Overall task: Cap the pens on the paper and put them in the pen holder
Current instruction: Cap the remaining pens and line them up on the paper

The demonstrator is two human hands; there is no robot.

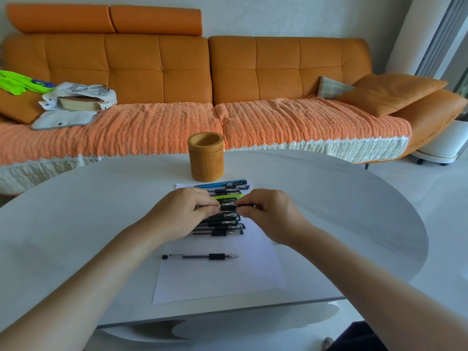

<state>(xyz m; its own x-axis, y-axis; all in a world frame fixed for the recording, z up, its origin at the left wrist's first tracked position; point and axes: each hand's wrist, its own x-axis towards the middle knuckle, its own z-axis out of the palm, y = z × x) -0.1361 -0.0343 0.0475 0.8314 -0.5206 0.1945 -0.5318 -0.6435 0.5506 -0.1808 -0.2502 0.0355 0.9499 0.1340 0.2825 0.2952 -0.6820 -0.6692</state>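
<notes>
Fingers [206, 210] of the left hand [187, 211] pinch a black pen [228, 207] at frame centre; the right hand [268, 214] pinches its other end. Under them a row of pens [220, 225] lies on the paper [215, 279], with one bare-tipped pen [200, 256] apart, lower down. Above the paper, the pen holder [205, 158] stands upright on the worktop [101, 211]; its carved writing and the blue pen [220, 184] label are illegible.

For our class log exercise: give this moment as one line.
step: capping | left hand: grips black plastic pen | right hand: pinches its other end | tan cylindrical wooden pen holder: upright
</notes>
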